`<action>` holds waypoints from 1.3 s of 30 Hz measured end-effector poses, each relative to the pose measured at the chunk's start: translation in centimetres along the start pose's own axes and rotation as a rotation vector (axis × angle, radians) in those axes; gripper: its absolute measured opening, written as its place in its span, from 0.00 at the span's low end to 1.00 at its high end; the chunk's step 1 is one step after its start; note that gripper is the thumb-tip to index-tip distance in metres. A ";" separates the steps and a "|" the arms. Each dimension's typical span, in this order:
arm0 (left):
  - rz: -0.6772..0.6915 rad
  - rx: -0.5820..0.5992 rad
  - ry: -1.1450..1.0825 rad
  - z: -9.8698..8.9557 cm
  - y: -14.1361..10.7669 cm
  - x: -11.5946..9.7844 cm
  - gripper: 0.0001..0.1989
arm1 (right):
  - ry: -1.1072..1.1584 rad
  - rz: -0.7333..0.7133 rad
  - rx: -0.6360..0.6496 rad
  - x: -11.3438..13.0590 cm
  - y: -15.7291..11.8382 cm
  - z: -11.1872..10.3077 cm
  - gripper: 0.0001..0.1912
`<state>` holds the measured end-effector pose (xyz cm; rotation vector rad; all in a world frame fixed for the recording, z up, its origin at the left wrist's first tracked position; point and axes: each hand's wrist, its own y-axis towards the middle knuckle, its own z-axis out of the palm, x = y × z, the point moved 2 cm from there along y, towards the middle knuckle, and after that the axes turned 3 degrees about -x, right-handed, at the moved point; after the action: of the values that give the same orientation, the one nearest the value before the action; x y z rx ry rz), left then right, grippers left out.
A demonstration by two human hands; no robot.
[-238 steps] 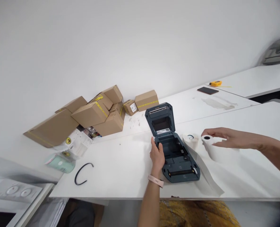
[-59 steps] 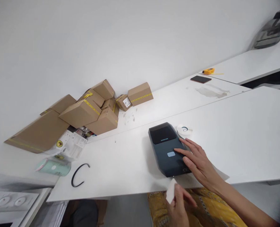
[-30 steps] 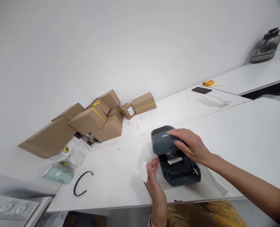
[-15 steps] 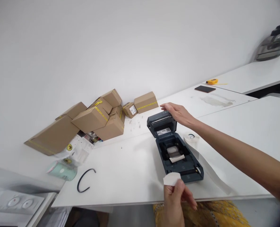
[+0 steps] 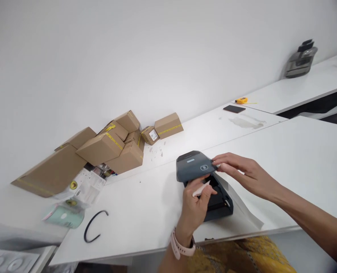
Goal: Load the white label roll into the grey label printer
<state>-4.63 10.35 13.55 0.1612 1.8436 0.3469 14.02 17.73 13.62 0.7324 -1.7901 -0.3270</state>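
Note:
A dark grey label printer (image 5: 220, 214) stands on the white table with its lid (image 5: 192, 166) partly lowered over the base. Between the thumb and fingers of my left hand (image 5: 195, 206) is a small piece of white paper (image 5: 201, 189). The fingertips of that hand reach under the lid's front edge. My right hand (image 5: 242, 172) grips the right corner of the lid, thumb below and fingers on top. The roll inside is hidden by the lid and my left hand. A white paper strip (image 5: 246, 210) lies along the printer's right side.
Cardboard boxes (image 5: 100, 146) are piled against the wall at the left. A black curved band (image 5: 91, 223) and a mint-green packet (image 5: 64, 216) lie near the left edge. A phone (image 5: 234, 109), a yellow tape measure (image 5: 241, 100) and a dark clear container (image 5: 301, 60) are farther right.
The lid has swung down from upright, with my right hand on it. My left hand has moved up from the printer's front to beneath the lid, still holding the paper. The camera view has shifted.

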 end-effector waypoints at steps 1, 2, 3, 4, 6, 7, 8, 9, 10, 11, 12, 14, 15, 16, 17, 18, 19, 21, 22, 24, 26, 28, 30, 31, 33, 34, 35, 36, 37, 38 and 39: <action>0.043 -0.020 0.017 -0.2 0.5 -0.4 0.19 | -0.019 -0.033 0.002 0.0 0.9 0.1 0.17; 0.073 -0.036 0.026 -0.3 0.9 -0.6 0.19 | -0.054 -0.076 0.004 0.0 1.9 0.3 0.19; 0.083 -0.053 0.026 -0.4 1.1 -0.6 0.19 | -0.105 -0.129 0.000 -0.1 3.0 0.6 0.20; 0.070 -0.069 0.020 -0.4 1.1 -0.4 0.19 | -0.168 -0.184 -0.012 -0.3 4.1 1.1 0.20; 0.003 -0.105 -0.004 -0.4 0.8 0.9 0.20 | -0.300 -0.270 -0.058 -0.8 6.3 2.1 0.19; -0.039 -0.139 -0.017 -0.4 0.5 1.8 0.21 | -0.355 -0.289 -0.085 -1.2 7.5 2.6 0.20; -0.075 -0.193 -0.029 -0.6 0.1 2.9 0.22 | -0.395 -0.291 -0.105 -1.6 8.7 3.1 0.20; -0.108 -0.273 -0.040 -0.8 -0.3 4.1 0.24 | -0.412 -0.273 -0.115 -2.0 10.0 3.5 0.20; -0.146 -0.357 -0.055 -1.0 -0.9 5.3 0.25 | -0.411 -0.241 -0.116 -2.5 11.2 3.8 0.20; -0.183 -0.427 -0.072 -1.3 -1.5 6.3 0.26 | -0.398 -0.208 -0.110 -2.9 12.4 4.0 0.19; -0.219 -0.480 -0.089 -1.5 -2.2 7.2 0.27 | -0.380 -0.175 -0.101 -3.3 13.6 4.1 0.19; -0.295 -0.530 -0.118 -1.8 -3.4 8.3 0.28 | -0.344 -0.118 -0.081 -4.1 15.7 4.2 0.19; -0.329 -0.533 -0.129 -1.9 -4.0 8.6 0.29 | -0.331 -0.093 -0.074 -4.5 16.7 4.3 0.19; -0.357 -0.525 -0.139 -1.9 -4.6 8.7 0.29 | -0.319 -0.071 -0.068 -4.9 17.5 4.3 0.19; -0.377 -0.513 -0.151 -1.8 -5.0 8.6 0.29 | -0.307 -0.046 -0.062 -5.2 18.2 4.3 0.19; -0.388 -0.500 -0.165 -1.8 -5.5 8.4 0.29 | -0.296 -0.022 -0.056 -5.5 18.7 4.3 0.20; -0.390 -0.487 -0.180 -1.7 -5.8 8.1 0.28 | -0.287 -0.001 -0.052 -5.7 19.1 4.4 0.20; -0.388 -0.463 -0.215 -1.5 -6.2 7.6 0.28 | -0.275 0.024 -0.047 -5.9 19.3 4.4 0.21; -0.391 -0.450 -0.235 -1.4 -6.3 7.3 0.28 | -0.271 0.029 -0.045 -5.9 19.2 4.5 0.21; -0.408 -0.410 -0.278 -1.0 -6.5 6.6 0.29 | -0.265 0.027 -0.041 -5.8 18.9 4.4 0.22; -0.444 -0.309 -0.329 -0.2 -6.5 5.6 0.30 | -0.261 0.019 -0.031 -5.4 18.5 4.2 0.22; -0.508 -0.108 -0.400 0.9 -6.5 4.5 0.31 | -0.263 0.013 -0.018 -4.6 17.9 3.7 0.22; -0.580 0.113 -0.486 2.2 -6.7 3.5 0.30 | -0.292 -0.026 -0.054 -3.3 16.5 2.8 0.23; -0.612 0.196 -0.523 2.7 -6.8 3.2 0.30 | -0.305 -0.052 -0.088 -2.5 15.3 2.1 0.23; -0.650 0.265 -0.563 3.5 -7.0 2.9 0.29 | -0.282 -0.089 -0.119 -0.7 11.8 0.8 0.25; -0.652 0.273 -0.563 3.7 -6.9 2.9 0.29 | -0.213 -0.053 -0.040 0.0 9.5 0.4 0.25; -0.647 0.285 -0.556 4.0 -6.9 2.9 0.31 | -0.117 -0.007 0.115 0.6 6.8 0.3 0.26; -0.636 0.308 -0.547 4.3 -6.7 3.0 0.32 | -0.023 0.033 0.279 1.2 4.0 0.3 0.26; -0.622 0.338 -0.538 4.6 -6.6 3.1 0.33 | 0.038 0.087 0.425 1.6 1.2 0.4 0.25; -0.610 0.371 -0.528 5.0 -6.4 3.2 0.34 | 0.084 0.140 0.502 1.8 -1.4 0.6 0.25; -0.602 0.408 -0.516 5.5 -6.2 3.2 0.34 | 0.111 0.199 0.465 2.0 -3.7 0.7 0.23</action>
<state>0.03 6.20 7.20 -0.0321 1.3442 -0.4587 14.21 13.60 12.84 0.8640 -1.8320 0.2688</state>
